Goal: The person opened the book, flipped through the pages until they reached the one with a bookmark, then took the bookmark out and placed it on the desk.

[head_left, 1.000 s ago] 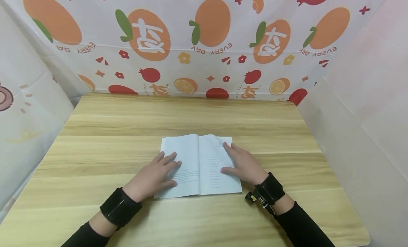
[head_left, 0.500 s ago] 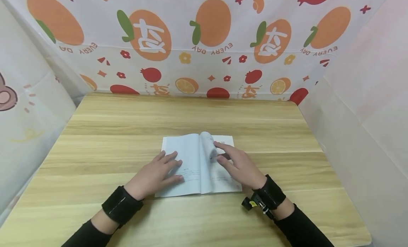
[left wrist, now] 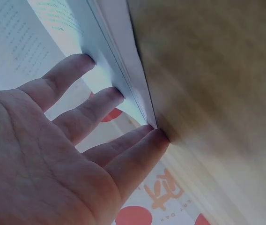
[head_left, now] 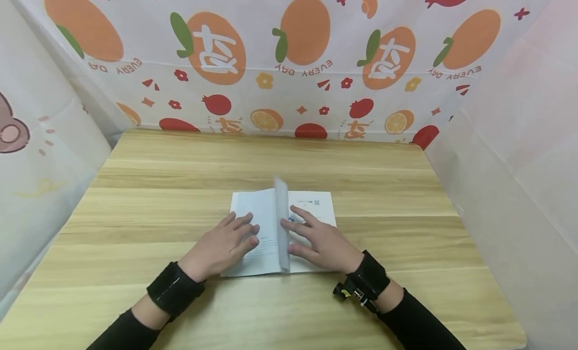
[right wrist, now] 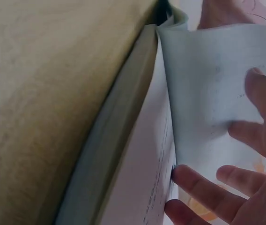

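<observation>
A: Where is the book to be found?

B: The open book (head_left: 267,209) is seen just below the centre of the frame in the head view, laid on the wooden table (head_left: 158,199).

A: How is its left side held?

B: The left page is covered in part by the left hand (head_left: 217,247), laid flat with its fingers spread; nothing is gripped by it. In the left wrist view, a fingertip is seen at the book's outer edge.

A: And the right hand (head_left: 327,244)?

B: Its fingers are spread too, with nothing clasped. A raised leaf (head_left: 281,199), stood nearly upright near the spine, is touched by its fingertips. Whether the leaf is also touched by the thumb cannot be told from the head view.

A: What is shown behind?

B: The top of the frame is filled by a fruit-printed cloth (head_left: 307,84).
</observation>
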The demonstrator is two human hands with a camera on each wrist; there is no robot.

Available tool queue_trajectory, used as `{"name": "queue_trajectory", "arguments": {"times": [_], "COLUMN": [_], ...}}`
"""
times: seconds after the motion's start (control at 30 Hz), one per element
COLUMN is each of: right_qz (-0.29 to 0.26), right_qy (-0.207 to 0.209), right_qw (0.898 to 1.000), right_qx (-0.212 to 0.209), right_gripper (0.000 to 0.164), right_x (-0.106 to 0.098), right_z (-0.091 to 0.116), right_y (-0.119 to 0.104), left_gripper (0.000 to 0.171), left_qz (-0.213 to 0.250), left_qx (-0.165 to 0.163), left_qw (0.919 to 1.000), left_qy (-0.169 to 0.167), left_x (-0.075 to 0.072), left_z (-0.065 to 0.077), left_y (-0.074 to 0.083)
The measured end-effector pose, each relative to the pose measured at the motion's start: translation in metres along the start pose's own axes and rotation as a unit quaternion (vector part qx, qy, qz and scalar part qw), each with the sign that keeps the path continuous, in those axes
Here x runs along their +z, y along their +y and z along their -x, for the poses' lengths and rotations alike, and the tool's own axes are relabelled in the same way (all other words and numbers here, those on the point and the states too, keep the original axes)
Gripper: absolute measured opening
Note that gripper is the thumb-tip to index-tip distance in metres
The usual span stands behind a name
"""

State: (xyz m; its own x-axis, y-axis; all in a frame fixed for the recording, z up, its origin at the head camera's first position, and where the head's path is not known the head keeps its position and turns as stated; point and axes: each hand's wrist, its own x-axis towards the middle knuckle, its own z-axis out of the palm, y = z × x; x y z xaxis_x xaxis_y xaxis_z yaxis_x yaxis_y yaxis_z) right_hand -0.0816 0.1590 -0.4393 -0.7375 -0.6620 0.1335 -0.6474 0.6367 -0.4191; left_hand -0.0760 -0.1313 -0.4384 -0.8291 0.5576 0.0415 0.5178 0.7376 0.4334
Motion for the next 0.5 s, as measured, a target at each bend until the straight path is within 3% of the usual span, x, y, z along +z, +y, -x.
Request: {"name": "queue_trajectory", "arguments": {"times": [0.27,0.5], "right_qz": [0.042,0.033], "right_qy": [0.001,-0.003], "right_qw": [0.999,0.999], "right_qx": [-0.032,-0.033], "right_gripper": [0.056,0.052], "right_x": [0.0088,0.0083], "right_z": [-0.0016,0.0008], "right_y": [0.005,0.0088], "left_gripper": [0.069,0.092], "left_qz": [-0.008,-0.028], "left_qx": [-0.032,-0.041], "left_qw": [0.9995,0.9988], "left_qy": [0.001,0.001], "left_x": [0.0026,0.0061], "left_z": [-0.003,-0.005], "left_y": [-0.0032,-0.0051]}}
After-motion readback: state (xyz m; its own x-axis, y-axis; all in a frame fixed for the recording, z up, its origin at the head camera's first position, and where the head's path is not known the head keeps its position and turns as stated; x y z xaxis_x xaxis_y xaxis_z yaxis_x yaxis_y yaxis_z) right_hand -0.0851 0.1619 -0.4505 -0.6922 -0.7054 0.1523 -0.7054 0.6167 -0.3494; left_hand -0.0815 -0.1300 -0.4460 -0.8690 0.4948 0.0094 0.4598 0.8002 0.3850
